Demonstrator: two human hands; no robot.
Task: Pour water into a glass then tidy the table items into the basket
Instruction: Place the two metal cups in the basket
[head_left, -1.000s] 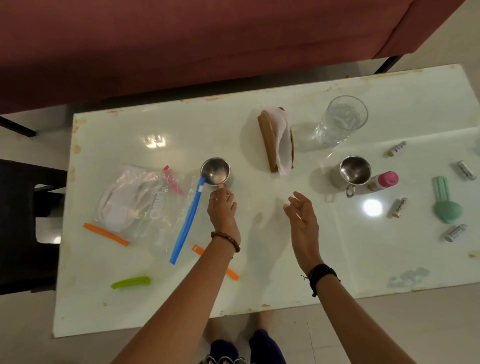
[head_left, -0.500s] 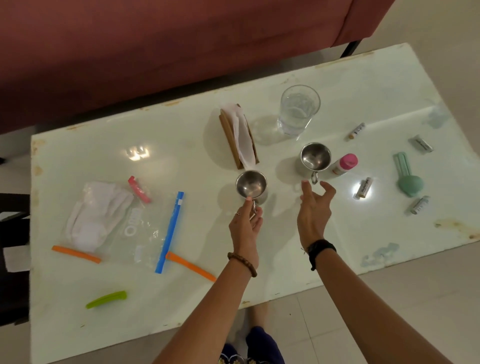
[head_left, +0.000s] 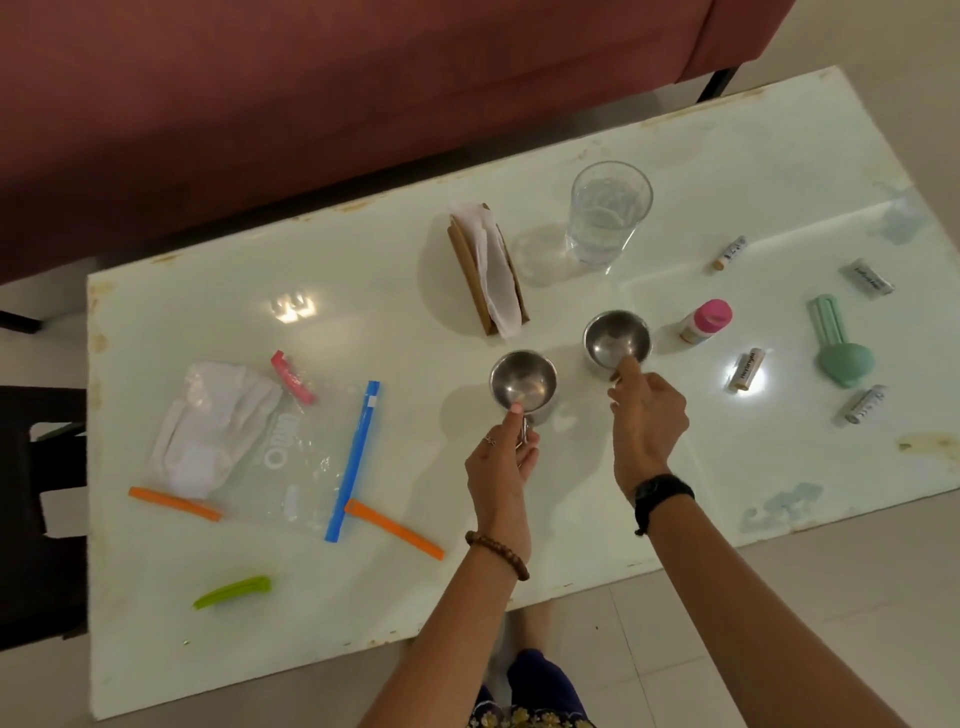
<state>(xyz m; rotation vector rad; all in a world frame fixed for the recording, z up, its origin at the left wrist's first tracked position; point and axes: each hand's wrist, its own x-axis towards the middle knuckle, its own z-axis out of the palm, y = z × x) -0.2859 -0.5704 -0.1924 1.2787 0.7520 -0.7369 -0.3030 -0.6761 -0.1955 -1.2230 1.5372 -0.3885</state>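
Holding a steel cup in each hand over the white table

The left hand pinches the handle of the left cup, thumb on its near rim; the right hand grips the right cup at its near side, one finger over the rim. Both cups look empty, though whether they rest on the table or hang just above it cannot be told. The glass stands behind the right cup, partly filled with water. A napkin holder stands between the glass and the left cup. Left lie a zip bag holding white cloth, and coloured clips. Right lie a pink-capped bottle, a green tool and small tubes. No basket shows
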